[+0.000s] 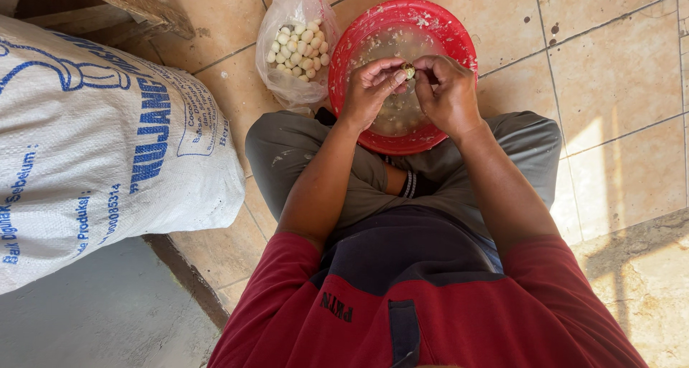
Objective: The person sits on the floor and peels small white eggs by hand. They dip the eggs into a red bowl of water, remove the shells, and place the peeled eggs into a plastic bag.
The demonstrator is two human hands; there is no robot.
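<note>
On a tiled floor (610, 73), both hands, left (369, 88) and right (448, 91), pinch a small egg (408, 71) over the red basin (459, 41), likely so shell falls in. A bag (298, 45) of peeled eggs sits left of the basin, a white sack (93, 152) farther left.

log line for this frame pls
both hands pinch small egg | over red basin | bag of eggs left

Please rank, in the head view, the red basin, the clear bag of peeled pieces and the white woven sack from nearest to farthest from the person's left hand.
From the left hand:
1. Red basin, directly beneath the hand.
2. Clear bag, just left of the basin.
3. White sack, far left on the floor.
</note>
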